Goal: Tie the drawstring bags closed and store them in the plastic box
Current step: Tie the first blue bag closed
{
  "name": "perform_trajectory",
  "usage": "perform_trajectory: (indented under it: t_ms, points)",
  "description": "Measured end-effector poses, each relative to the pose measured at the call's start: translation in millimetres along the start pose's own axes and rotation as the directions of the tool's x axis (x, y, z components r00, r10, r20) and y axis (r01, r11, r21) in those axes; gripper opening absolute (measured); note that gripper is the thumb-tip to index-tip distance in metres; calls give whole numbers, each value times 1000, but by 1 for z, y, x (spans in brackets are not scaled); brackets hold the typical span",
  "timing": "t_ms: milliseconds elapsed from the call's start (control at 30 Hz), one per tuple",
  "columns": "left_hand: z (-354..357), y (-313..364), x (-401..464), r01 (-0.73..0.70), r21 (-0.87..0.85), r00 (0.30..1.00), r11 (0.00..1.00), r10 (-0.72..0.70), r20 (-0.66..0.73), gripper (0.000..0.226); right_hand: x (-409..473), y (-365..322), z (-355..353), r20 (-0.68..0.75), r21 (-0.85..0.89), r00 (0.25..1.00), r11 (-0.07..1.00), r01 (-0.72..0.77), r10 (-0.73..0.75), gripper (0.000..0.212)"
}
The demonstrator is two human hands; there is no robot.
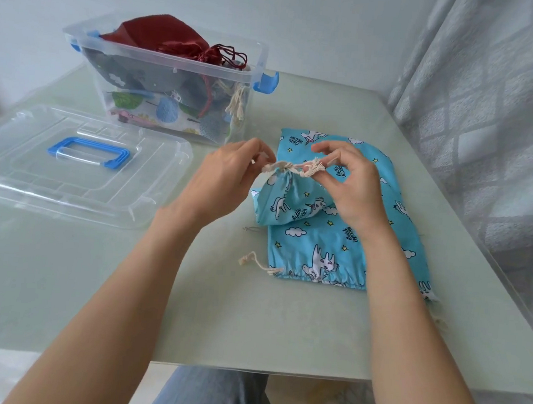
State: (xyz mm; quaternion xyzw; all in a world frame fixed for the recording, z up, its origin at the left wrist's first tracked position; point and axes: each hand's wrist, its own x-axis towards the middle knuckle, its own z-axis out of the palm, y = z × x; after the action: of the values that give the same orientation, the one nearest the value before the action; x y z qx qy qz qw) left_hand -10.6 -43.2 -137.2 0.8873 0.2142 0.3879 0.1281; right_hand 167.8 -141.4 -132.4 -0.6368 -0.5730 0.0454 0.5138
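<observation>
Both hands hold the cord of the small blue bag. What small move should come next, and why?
Probably pull the two cord ends apart to tighten the knot: the left hand and right hand each pinch an end of the cord, and the small blue bag is already gathered shut.

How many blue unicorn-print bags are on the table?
2: a small one gathered shut between the hands, and a larger one lying flat beneath it. Others may be hidden.

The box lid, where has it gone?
The clear lid lies flat on the table's left side, in front of the open plastic box.
</observation>
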Motion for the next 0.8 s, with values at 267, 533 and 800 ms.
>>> perform_trajectory:
  t_ms: [267,533,800]
  points:
    - [7,-1,-3,40,81,998,996,-36,-51,12,-3,5,-11,57,190,993,975,-114,105,21]
    - [8,11,-1,282,-326,959,903,-272,76,8,-2,-5,-19,195,180,948,941,-286,251,11]
    - [1,7,13,437,-326,888,839,-344,305,23,-23,-45,-11,396,-371,897,928,-37,194,49]
